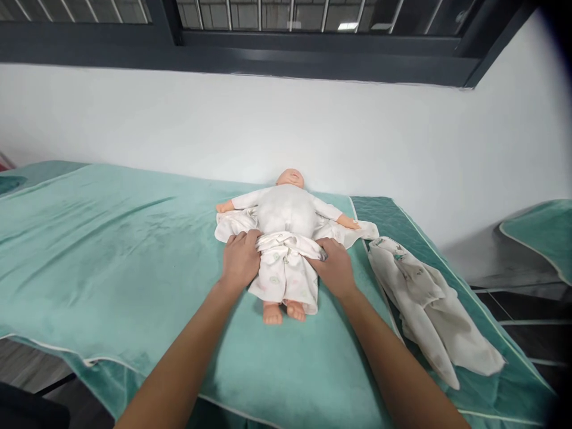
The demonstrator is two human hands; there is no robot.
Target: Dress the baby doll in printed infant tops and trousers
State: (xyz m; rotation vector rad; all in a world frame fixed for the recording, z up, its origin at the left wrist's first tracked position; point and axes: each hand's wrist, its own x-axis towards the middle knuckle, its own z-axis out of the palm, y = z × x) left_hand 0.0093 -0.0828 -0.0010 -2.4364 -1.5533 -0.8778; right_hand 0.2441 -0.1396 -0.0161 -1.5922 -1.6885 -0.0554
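Note:
A baby doll (288, 208) lies on its back on a green bed cover, head toward the wall and arms spread. Its torso is white cloth. Patterned white pants (286, 271) cover its legs, with both bare feet showing below the hems. At the waistband's left side, my left hand (241, 256) is closed on the cloth. My right hand (334, 265) grips the same waistband on the right, its fingertips partly hidden by fabric. Beneath the doll, a light patterned garment (364, 231) is spread out to both sides.
A crumpled white garment (431, 304) lies to the right on the darker green quilted cover (379, 211). The green bed cover (111, 256) stretches left. Behind stands a white wall (201, 125) under a dark barred window frame (268, 59). Metal rails (522, 322) show at far right.

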